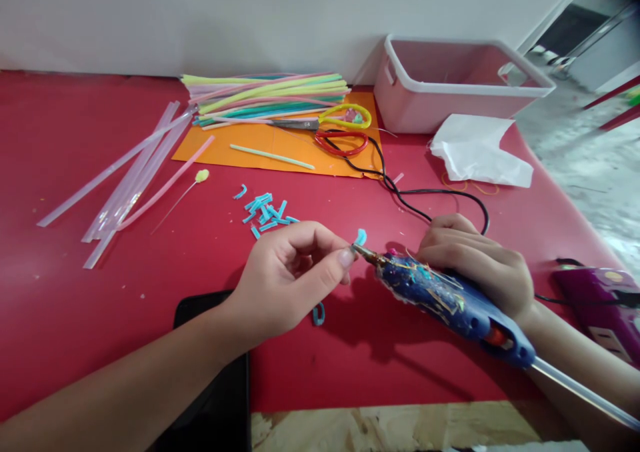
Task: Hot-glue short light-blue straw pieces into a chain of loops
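My left hand [295, 282] pinches a short bent blue pipe cleaner piece [361, 237] between thumb and forefinger. My right hand [477, 265] is wrapped round a blue hot glue gun [450, 302], smeared with dried glue and stray fibres. Its metal nozzle meets the blue piece at my left fingertips; whether glue is coming out I cannot tell. A clear glue stick [585, 393] sticks out of the gun's rear. Several cut blue pipe cleaner pieces [265, 209] lie in a pile beyond my left hand, and a curled one [319, 314] lies just below it.
Behind are a pipe cleaner bundle [270, 92], scissors [305, 125] on orange card [200, 150], a pink bin [450, 109] and white paper [480, 149]. Clear wrappers [135, 179] lie left, a black phone-like slab [215, 379] under my left arm, a purple power strip [600, 305] right. A black cord [425, 191] trails behind the gun.
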`<state>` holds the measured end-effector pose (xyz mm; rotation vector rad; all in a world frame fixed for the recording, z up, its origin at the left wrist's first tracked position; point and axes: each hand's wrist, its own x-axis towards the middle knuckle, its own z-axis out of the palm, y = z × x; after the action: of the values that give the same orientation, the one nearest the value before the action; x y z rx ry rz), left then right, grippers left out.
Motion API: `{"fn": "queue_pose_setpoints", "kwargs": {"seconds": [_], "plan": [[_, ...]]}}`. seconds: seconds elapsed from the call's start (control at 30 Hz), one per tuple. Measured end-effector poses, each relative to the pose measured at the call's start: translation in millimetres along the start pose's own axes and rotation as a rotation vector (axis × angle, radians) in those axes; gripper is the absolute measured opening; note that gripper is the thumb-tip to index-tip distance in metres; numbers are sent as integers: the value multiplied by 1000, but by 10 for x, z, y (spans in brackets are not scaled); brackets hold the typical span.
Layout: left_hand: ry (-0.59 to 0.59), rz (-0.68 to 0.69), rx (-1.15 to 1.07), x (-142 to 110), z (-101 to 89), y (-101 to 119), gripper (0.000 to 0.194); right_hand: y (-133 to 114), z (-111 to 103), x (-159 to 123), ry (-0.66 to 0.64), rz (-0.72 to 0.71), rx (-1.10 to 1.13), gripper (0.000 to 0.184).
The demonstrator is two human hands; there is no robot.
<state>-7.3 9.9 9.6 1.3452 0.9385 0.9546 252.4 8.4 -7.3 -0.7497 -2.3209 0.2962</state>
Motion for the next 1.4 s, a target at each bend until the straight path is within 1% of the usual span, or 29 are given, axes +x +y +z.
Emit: {"fn": "queue_pose_setpoints", "kwargs": {"seconds": [0.23, 0.37, 0.67, 0.87, 1.13, 1.4], "plan": [[10, 22, 3, 23, 8, 2, 10, -7, -4, 12, 1, 4, 7, 12], [19, 15, 5, 23, 12, 6, 9, -12, -3, 9, 0, 6, -19, 9], [32, 46, 45, -11, 10, -72, 9, -8, -21, 7, 7, -4, -27, 8], [43, 56, 58, -3, 15, -88, 11, -28, 14, -4, 62, 15, -19, 6], [17, 91, 68, -16, 3, -107, 11, -24, -4, 3, 37, 3, -9, 5], [19, 90, 79, -12, 3, -115, 13, -37, 21, -5, 79, 32, -14, 7]]}}
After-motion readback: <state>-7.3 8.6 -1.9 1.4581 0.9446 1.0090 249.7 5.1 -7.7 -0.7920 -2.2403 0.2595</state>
